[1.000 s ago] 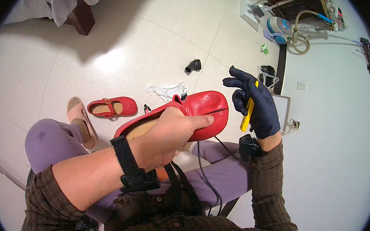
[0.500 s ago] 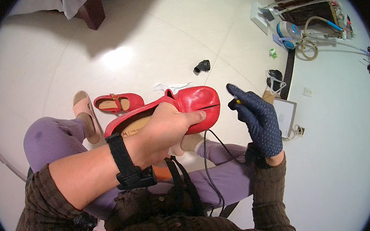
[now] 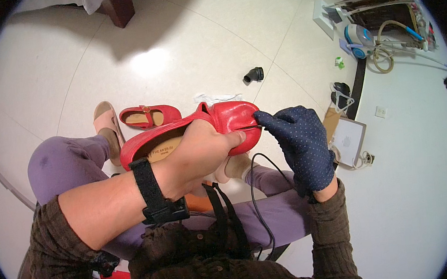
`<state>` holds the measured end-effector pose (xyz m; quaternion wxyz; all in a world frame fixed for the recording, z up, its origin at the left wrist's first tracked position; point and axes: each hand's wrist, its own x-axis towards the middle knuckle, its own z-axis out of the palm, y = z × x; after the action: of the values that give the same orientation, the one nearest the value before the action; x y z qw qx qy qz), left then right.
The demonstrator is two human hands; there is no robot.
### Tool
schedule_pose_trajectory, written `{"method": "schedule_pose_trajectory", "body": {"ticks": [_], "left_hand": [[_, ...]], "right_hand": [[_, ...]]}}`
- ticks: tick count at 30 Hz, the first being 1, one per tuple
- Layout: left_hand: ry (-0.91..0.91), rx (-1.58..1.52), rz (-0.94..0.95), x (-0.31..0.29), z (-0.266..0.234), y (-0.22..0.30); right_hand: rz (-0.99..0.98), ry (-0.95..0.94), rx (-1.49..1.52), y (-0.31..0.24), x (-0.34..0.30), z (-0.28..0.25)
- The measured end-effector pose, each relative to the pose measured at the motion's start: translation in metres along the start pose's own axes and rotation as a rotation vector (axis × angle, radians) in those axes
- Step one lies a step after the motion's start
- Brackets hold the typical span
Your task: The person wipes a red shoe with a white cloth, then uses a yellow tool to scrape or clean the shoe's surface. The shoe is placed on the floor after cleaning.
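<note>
Pale floor [image 3: 216, 11] below shoe [image 3: 232, 115] in hands [image 3: 304, 152]

I saw a pale tiled floor [image 3: 198, 42], a light glare [image 3: 150, 63] left of upper centre, a dark furniture leg [image 3: 119, 9] at upper left, a white wall [image 3: 403, 213] at right.

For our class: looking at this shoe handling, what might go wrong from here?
The bare left grip holds the glossy red split-toe shoe aloft, so it might slip. The navy dotted-gloved right grip is at the shoe's toe, close to the bare left thumb, so they might bump. The thin black cable looped nearby might snag.
</note>
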<state>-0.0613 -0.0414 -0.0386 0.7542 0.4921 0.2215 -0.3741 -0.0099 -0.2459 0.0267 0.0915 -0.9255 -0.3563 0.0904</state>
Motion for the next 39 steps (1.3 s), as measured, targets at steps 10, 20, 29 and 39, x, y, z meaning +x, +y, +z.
{"method": "schedule_pose_trajectory", "body": {"ticks": [10,20,29,39], "left_hand": [[0.038,-0.010,0.000,-0.002,0.004,0.002],[0.061,0.114,0.081,0.006,0.003,-0.013],[0.081,0.180,0.076,0.012,0.013,-0.016],[0.094,0.165,0.011,0.008,0.017,-0.006]], "right_hand": [[-0.024,0.115,0.109,0.004,-0.006,0.004],[-0.047,0.028,-0.048,0.000,-0.001,0.002],[-0.075,0.011,-0.162,-0.010,-0.001,-0.002],[0.024,-0.026,-0.114,-0.008,-0.008,-0.006]]}}
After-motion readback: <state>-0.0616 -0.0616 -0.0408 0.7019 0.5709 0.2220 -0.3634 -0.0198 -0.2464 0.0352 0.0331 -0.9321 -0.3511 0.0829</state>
